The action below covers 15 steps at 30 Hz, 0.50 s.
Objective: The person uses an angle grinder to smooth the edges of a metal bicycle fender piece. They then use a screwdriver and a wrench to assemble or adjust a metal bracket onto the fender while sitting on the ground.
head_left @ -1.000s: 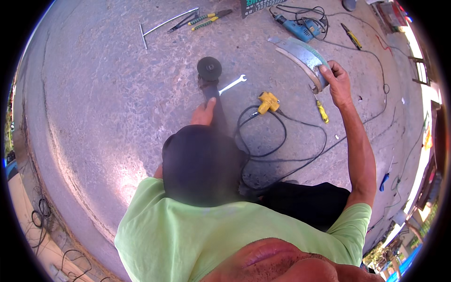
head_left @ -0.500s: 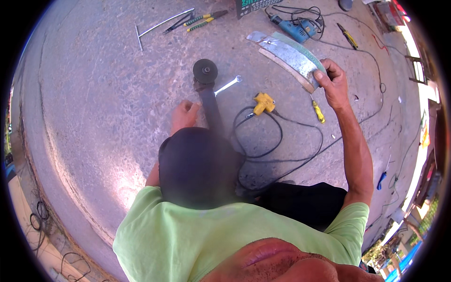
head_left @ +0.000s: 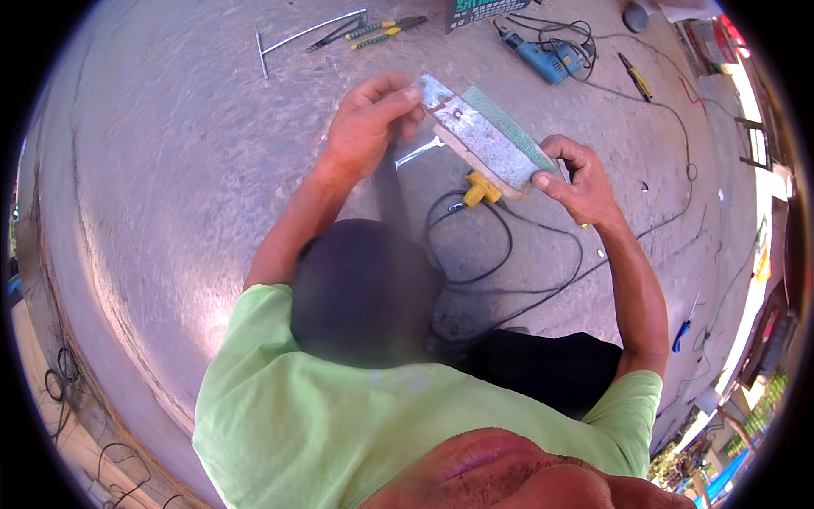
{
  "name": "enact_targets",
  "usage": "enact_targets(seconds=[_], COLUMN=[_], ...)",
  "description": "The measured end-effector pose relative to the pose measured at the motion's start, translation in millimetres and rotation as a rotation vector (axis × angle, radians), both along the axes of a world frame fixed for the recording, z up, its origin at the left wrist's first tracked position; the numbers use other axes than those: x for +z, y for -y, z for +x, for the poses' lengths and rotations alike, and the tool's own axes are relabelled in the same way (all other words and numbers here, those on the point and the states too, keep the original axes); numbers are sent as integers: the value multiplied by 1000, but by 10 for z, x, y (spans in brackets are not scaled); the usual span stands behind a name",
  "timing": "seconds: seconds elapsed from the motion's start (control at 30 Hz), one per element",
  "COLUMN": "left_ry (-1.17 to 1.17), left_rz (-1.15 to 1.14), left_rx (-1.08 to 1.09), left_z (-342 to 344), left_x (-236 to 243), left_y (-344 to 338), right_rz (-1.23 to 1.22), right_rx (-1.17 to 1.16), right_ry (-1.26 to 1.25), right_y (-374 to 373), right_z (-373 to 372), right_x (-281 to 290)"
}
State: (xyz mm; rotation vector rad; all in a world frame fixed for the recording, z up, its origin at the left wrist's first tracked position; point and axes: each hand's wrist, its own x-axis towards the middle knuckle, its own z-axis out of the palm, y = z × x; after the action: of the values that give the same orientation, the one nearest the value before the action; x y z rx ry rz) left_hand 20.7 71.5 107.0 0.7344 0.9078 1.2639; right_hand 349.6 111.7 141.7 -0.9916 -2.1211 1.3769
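Observation:
A silvery metal strip with a green rough-surfaced edge (head_left: 483,136) hangs slantwise in the air before me. My right hand (head_left: 581,180) pinches its near right end between thumb and fingers. At the far left end, the thumb and fingers of my left hand (head_left: 373,119) close on the strip's corner. Beneath my left hand, a dark tool handle (head_left: 390,195) shows on the ground; the rest of that tool is hidden. A wrench (head_left: 420,151) lies beside it, partly below the strip. The yellow cable connector (head_left: 482,188) sits just under the strip's lower edge.
Black cable (head_left: 509,254) loops over the concrete. Farther off lie a blue drill (head_left: 543,59), yellow-and-black pliers (head_left: 636,76), green-and-yellow-handled cutters (head_left: 381,34) and a T-shaped metal bar (head_left: 309,34). A blue-handled screwdriver (head_left: 681,336) lies at right. A large dark rounded shape (head_left: 365,293) blocks the lower middle.
My left hand has risen from beside the dark tool and taken the strip's left end. The strip has come down and nearer, and my right hand has moved slightly nearer.

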Motion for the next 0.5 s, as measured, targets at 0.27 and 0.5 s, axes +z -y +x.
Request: enact_targets(seconds=[0.27, 0.5], left_ry=[-300, -278], left_rz=[14, 51], left_rx=[-202, -231], left_z=[438, 596], left_x=[194, 166], left_y=[25, -93], right_rz=[-293, -569], right_rx=[-58, -72], right_ry=[64, -43], right_y=[232, 306], right_z=[-230, -297], right_x=[-235, -201])
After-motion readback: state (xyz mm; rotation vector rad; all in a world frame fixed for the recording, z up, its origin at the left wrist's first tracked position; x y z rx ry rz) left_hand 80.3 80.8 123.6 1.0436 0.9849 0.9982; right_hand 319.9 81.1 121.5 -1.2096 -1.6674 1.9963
